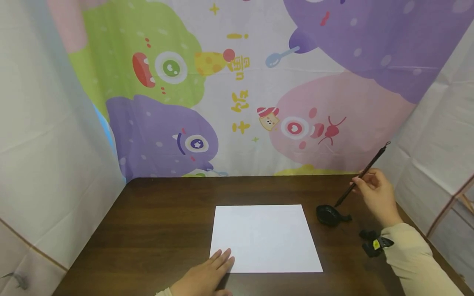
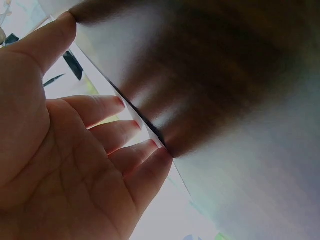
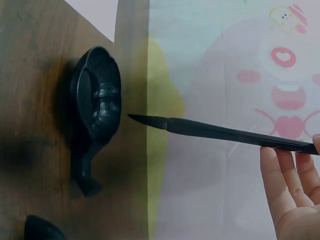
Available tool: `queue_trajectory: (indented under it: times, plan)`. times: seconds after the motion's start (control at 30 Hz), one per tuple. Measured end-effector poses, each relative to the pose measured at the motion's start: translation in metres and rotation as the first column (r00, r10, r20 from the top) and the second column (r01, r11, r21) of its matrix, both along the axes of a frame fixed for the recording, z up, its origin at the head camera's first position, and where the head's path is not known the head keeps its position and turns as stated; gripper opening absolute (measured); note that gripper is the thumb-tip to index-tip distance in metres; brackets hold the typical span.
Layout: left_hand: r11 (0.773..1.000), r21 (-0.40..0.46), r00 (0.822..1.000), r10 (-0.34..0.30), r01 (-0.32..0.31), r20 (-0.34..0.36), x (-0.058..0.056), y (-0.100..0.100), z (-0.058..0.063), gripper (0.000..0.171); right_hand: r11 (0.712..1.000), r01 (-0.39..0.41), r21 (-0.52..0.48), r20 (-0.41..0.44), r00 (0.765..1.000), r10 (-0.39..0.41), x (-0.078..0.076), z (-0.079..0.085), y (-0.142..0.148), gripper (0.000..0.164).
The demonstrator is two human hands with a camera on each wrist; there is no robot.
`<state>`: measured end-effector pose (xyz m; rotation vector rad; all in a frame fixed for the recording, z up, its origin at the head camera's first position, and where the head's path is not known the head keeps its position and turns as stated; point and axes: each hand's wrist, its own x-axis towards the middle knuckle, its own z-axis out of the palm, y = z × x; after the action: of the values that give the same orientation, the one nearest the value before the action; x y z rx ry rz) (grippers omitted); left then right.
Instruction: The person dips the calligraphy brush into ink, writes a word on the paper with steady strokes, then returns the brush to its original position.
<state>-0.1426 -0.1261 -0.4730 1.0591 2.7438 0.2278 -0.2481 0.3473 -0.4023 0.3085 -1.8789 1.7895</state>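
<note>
My right hand [image 1: 377, 197] pinches a dark calligraphy brush [image 3: 215, 131] by its handle, at the right of the table. Its pointed black tip hangs just off the rim of a black ink dish [image 3: 99, 100], apart from it in the right wrist view. That dish has a ribbed hollow and a short curved handle. A blank white sheet of paper [image 1: 264, 238] lies in the middle of the table. On the sheet's lower left corner rest the fingers of my left hand [image 1: 203, 273], extended and holding nothing.
A black object with a yellow mark [image 1: 374, 243] is by the right sleeve, partly on the table side. The brown wooden table [image 1: 148, 230] ends at a cartoon-printed curtain [image 1: 237, 156]. White cloth walls [image 1: 44, 123] stand on both sides.
</note>
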Motion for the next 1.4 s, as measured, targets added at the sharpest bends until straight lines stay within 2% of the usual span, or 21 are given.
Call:
queue_trajectory:
  times: [0.17,0.47,0.6,0.8,1.03,1.4]
  plan:
    - [1.0,0.007,1.0,-0.002,0.002,0.005,0.0,0.0,-0.002,0.085,0.999,-0.028,-0.036,-0.034,0.999,0.026,-0.002,0.003,-0.01,0.024]
    - [1.0,0.013,1.0,-0.015,0.015,-0.019,0.0,-0.001,-0.001,0.084,0.998,-0.063,0.012,-0.029,0.998,0.064,0.001,0.012,-0.03,0.021]
    - [1.0,0.014,0.999,-0.022,0.022,-0.035,0.001,-0.001,-0.001,0.084,0.996,-0.064,0.058,-0.026,0.998,0.066,0.001,0.014,-0.04,0.017]
    - [0.999,0.016,0.999,-0.027,0.027,-0.041,0.001,-0.001,0.0,0.083,0.993,-0.075,0.088,-0.021,0.997,0.077,0.001,0.017,-0.059,0.021]
    - [1.0,0.013,0.999,-0.025,0.026,-0.04,0.001,-0.001,0.001,0.083,0.982,-0.046,0.181,-0.014,0.999,0.05,0.0,0.019,-0.079,0.022]
    - [1.0,-0.02,0.998,-0.021,0.02,-0.066,0.002,-0.003,0.002,0.082,0.968,-0.119,0.223,-0.002,0.992,0.123,-0.004,0.018,-0.107,0.024]
